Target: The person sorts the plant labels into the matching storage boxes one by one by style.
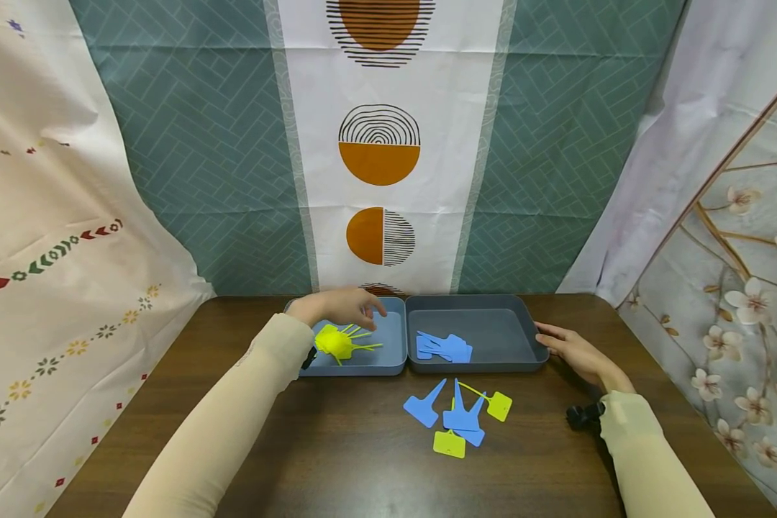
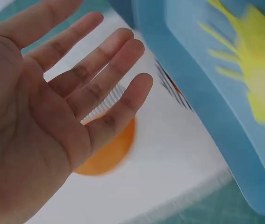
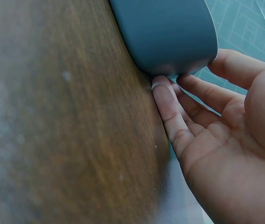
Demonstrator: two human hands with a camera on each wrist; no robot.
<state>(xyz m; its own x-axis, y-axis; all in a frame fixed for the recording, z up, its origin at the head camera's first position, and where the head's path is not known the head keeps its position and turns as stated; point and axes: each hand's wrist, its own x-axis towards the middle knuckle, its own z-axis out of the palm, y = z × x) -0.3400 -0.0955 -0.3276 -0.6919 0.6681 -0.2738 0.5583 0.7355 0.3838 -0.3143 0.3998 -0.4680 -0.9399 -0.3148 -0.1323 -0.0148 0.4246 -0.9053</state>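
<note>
Over the light blue tray (image 1: 391,352) hovers my left hand (image 1: 343,307), fingers loosely extended. A heap of yellow tags with thin tails (image 1: 333,343) lies in that tray below the hand. In the left wrist view the palm and spread fingers (image 2: 109,70) hold nothing. At the right end of the dark grey tray (image 1: 505,345), my right hand (image 1: 576,352) touches the outer wall with its fingertips, the thumb up at the rim. Several blue T-shaped plant labels (image 1: 450,349) are piled in the grey tray's left part.
In front of the trays, on the brown wooden table (image 1: 337,446), lie loose blue labels (image 1: 422,411) and yellow tags (image 1: 450,444), some overlapping. The two trays stand side by side near the back edge, before a patterned curtain (image 1: 233,180). Cloths hang at both sides.
</note>
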